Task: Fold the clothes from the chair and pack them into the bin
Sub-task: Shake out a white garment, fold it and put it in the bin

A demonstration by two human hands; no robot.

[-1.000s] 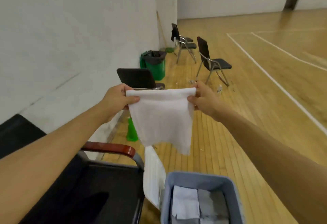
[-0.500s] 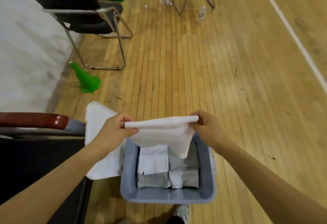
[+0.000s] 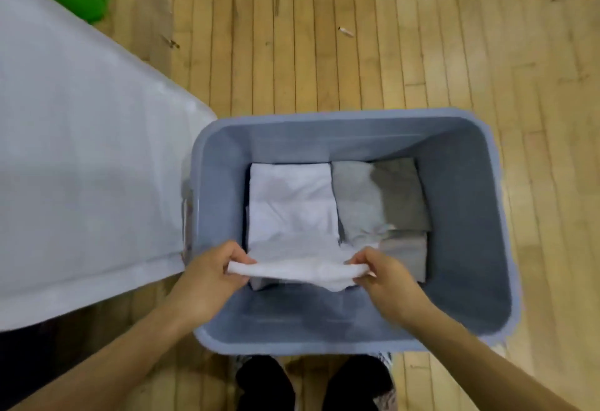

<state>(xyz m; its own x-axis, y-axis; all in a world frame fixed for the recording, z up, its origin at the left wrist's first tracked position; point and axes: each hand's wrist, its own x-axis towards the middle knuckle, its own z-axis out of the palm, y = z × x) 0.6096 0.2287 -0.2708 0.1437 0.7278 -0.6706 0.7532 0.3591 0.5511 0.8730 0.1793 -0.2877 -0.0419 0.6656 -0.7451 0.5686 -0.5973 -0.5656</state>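
Cloth (image 3: 292, 255), folded & white, was now down inside the grey bin (image 3: 467, 203), no more held up in air. Left hand (image 3: 207, 277) & right hand (image 3: 386, 277) each pinched one end; it lay on the packed pile, approx. ready for release.

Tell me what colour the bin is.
The bin is a pale blue-grey, seen clearly from above in the head view.

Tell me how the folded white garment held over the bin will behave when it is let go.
Probably floppy: the white garment sags between the left hand and right hand that pinch its ends. Likely light, since fingers alone carry it. It should settle flat on the folded clothes in the bin rather than slide.
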